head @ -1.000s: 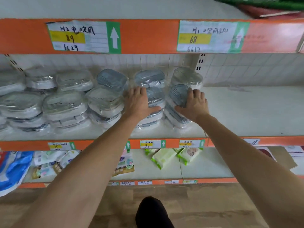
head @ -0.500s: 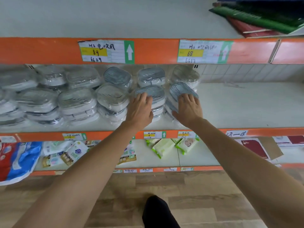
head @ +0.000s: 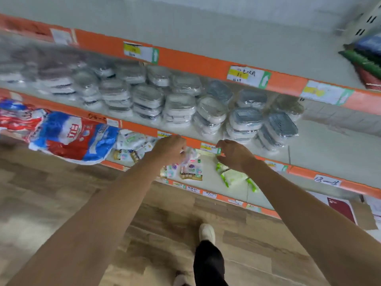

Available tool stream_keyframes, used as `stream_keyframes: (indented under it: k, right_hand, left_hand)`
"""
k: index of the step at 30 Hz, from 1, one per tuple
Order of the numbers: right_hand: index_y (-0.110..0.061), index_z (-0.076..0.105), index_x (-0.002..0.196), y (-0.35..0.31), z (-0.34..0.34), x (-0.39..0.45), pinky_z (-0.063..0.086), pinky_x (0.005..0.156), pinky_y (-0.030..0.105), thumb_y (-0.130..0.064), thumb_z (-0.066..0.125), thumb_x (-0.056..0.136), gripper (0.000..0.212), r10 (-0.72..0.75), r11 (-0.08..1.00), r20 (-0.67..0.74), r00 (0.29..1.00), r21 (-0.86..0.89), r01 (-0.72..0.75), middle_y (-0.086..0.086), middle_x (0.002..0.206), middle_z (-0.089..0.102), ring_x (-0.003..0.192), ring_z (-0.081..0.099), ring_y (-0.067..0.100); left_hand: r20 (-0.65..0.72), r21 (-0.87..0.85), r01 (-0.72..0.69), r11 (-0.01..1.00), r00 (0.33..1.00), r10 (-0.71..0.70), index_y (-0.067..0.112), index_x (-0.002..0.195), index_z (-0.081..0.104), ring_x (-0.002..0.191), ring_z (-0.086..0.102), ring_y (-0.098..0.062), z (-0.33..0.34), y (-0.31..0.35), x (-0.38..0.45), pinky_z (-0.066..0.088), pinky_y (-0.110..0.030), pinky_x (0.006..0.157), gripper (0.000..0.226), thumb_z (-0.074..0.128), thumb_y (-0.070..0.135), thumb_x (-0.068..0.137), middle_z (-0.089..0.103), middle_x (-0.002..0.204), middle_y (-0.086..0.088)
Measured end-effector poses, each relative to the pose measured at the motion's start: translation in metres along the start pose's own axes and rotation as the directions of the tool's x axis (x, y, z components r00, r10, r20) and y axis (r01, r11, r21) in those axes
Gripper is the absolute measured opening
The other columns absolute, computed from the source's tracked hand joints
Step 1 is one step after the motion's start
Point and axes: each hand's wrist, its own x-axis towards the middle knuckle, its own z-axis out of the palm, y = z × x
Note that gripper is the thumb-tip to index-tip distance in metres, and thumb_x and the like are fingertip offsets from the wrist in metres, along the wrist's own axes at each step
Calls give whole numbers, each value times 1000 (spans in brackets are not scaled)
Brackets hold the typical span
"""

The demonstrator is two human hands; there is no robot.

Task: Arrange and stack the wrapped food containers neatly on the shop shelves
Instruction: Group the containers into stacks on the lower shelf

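- Hovering off the shelf (head: 321, 145): your left hand (head: 170, 150) and right hand (head: 234, 154) hang loosely curled, holding nothing.
- Next, straighten the leaning stack (head: 276, 131) at two o'clock.

Far-left wrapped containers (head: 47, 69) motion-blurred; shelf price tags (head: 246, 76) unreadable; left hand (head: 170, 149) fingers hidden.

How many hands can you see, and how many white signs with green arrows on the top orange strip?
Bare hands: 2, the left hand and the right hand
White paper price labels with green arrows on the top orange rail: 3
Total: 5
The far-left label is too blurred to count.
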Motion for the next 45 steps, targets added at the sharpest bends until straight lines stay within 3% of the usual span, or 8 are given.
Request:
stream_keyframes:
  k: [6, 12, 16, 19, 25, 33, 41, 45]
  right_hand:
    - [-13, 42, 134, -140, -23, 37, 43, 96, 36, -26, 52, 93, 45, -230, 970, 29, 973, -76, 231, 9, 129, 50, 120, 49, 25]
    - [-14, 44, 134, -267, -26, 95, 42, 92, 32, -30, 49, 96, 42, -450, 889, 32, 892, -82, 451, 5, 129, 50, 119, 49, 24]
    - [-15, 45, 133, -337, -21, 165, 40, 88, 29, -29, 51, 95, 41, -502, 865, -11, 865, -29, 502, 2, 128, 53, 116, 52, 20]
    - [-13, 45, 131, -389, -13, 219, 40, 89, 30, -28, 52, 94, 40, -482, 875, -24, 876, 46, 483, 6, 127, 54, 116, 51, 23]
    - [-7, 43, 132, -477, -15, 292, 41, 93, 34, -25, 55, 93, 44, -470, 879, 41, 881, 111, 464, 13, 128, 51, 116, 50, 27]
    - [-9, 39, 137, -570, -34, 366, 38, 98, 34, -26, 53, 94, 48, -429, 901, 47, 902, 88, 424, 11, 134, 47, 122, 47, 25]
    - [-8, 40, 136, -666, -22, 440, 41, 99, 37, -29, 54, 94, 49, -185, 980, -9, 983, 73, 185, 12, 132, 49, 120, 49, 27]
    - [-9, 37, 139, -718, -19, 469, 39, 98, 35, -30, 54, 94, 53, -134, 986, -25, 991, 96, 135, 12, 133, 48, 121, 47, 27]
  left_hand:
    - [-135, -56, 248, 967, 958, -253, 7, 109, 63, 105, 57, -26, -65, -109, -92, 46, -34, 83, 22, 56, 20, 92, 62, 112, -9]
    - [-171, -40, 456, 889, 873, -456, 8, 107, 61, 101, 57, -25, -98, -220, -157, 43, -33, 76, 23, 54, 23, 92, 62, 115, -7]
    - [-162, -22, 540, 841, 828, -536, 6, 98, 60, 97, 59, -26, -117, -295, -166, 47, -36, 75, 19, 52, 22, 91, 62, 102, -9]
    - [-119, 21, 569, 822, 818, -563, 6, 105, 58, 104, 56, -26, -138, -354, -166, 46, -37, 80, 22, 51, 22, 92, 60, 108, -9]
    - [-117, 54, 563, 824, 824, -555, 9, 126, 54, 119, 51, -27, -199, -456, -158, 43, -36, 95, 36, 52, 26, 94, 54, 127, -9]
    - [-85, 12, 505, 863, 861, -502, 2, 118, 55, 108, 56, -30, -220, -576, -144, 45, -37, 84, 31, 53, 19, 92, 57, 117, -13]
    - [-103, -85, 352, 932, 927, -360, 4, 122, 51, 115, 50, -28, -252, -740, -103, 41, -36, 90, 36, 53, 25, 93, 53, 123, -12]
    - [-108, -117, 299, 947, 944, -311, 5, 129, 51, 121, 49, -26, -266, -803, -92, 39, -32, 95, 43, 56, 24, 92, 52, 131, -11]
